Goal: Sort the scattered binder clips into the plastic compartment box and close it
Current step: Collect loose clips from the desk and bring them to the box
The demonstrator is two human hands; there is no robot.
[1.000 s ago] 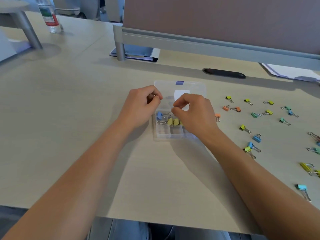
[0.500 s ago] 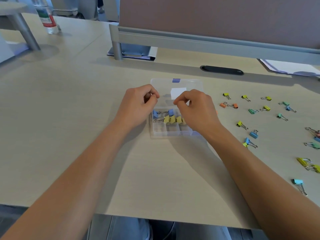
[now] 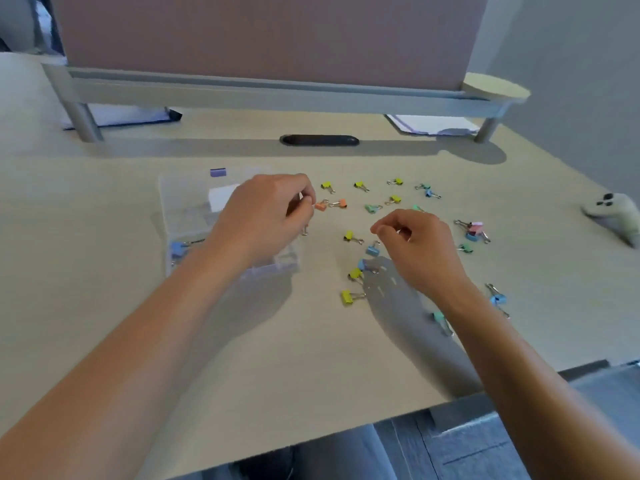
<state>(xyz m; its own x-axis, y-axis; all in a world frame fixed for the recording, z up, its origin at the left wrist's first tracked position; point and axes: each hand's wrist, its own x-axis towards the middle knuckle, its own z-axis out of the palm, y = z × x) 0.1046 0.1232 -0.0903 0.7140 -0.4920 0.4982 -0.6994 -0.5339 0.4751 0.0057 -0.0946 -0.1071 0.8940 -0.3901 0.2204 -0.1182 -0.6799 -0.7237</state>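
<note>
The clear plastic compartment box [image 3: 187, 220] lies open left of centre, its purple latch [image 3: 218, 172] at the far edge. A blue clip [image 3: 178, 249] shows in its near-left compartment. My left hand [image 3: 266, 216] reaches across the box, thumb and forefinger pinched at an orange binder clip [image 3: 320, 206] on the desk. My right hand [image 3: 415, 244] hovers over the scattered clips with its fingers curled and nothing visible in them. A yellow clip [image 3: 348, 236] and a blue clip [image 3: 373, 250] lie just left of it. Several more coloured clips are spread across the desk to the right.
A desk partition on metal legs [image 3: 83, 123] runs along the back, with a black cable slot [image 3: 318, 140] before it. Papers [image 3: 433, 124] lie at the back right. A white object [image 3: 620, 216] sits at the far right. The desk's front edge [image 3: 346, 427] is near my body.
Both hands left the box and moved right over the scattered clips. The view swung right, so the box now sits left of centre.
</note>
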